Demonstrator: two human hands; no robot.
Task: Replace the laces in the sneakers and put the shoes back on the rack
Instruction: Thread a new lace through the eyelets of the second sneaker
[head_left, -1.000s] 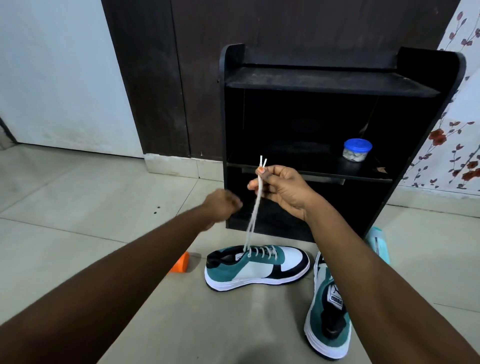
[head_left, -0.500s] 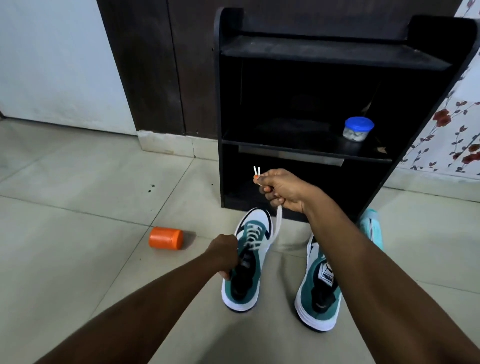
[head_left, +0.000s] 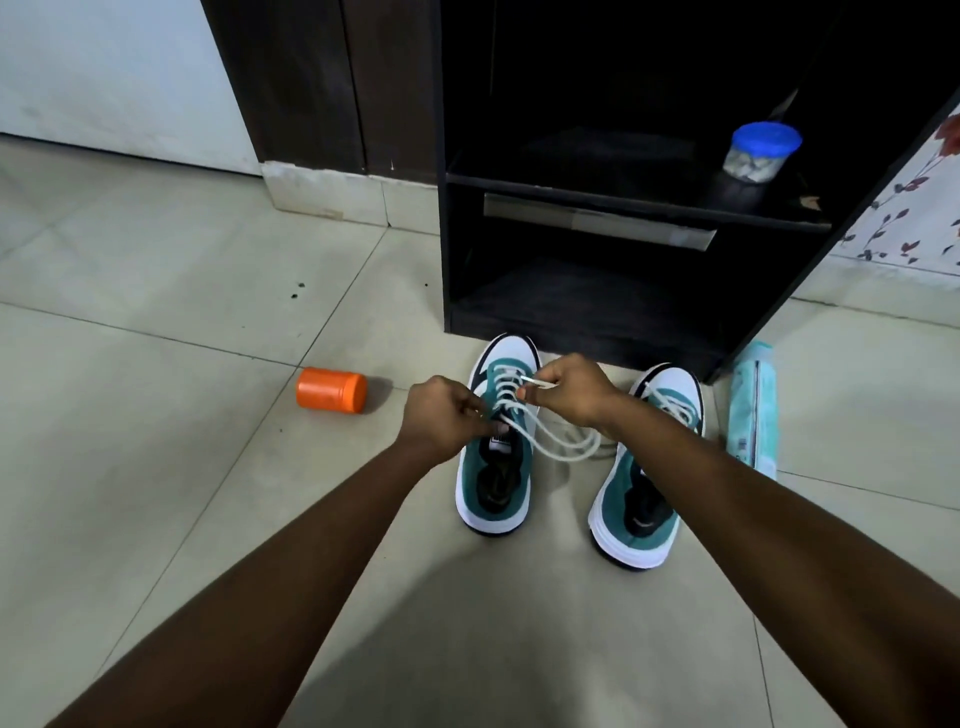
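Observation:
Two teal, white and black sneakers stand side by side on the tiled floor, toes toward the black shoe rack (head_left: 582, 312). Over the left sneaker (head_left: 493, 488) my left hand (head_left: 447, 415) pinches the white lace (head_left: 561, 447) near the tongue. My right hand (head_left: 571, 392) grips both lace tips above the eyelets, and the slack hangs in a loop between the shoes. The right sneaker (head_left: 644, 499) is laced and untouched; my right forearm crosses part of it.
An orange cylinder (head_left: 331, 389) lies on its side left of the shoes. A light teal packet (head_left: 753, 410) lies by the rack's right foot. A blue-lidded jar (head_left: 761, 150) sits on the rack's middle shelf. A dark door and floral wall flank the rack.
The left sneaker turned from sideways to toe-forward and now stands beside the other. My right hand dropped from high up to the eyelets with the lace tips; my left hand moved onto the lace.

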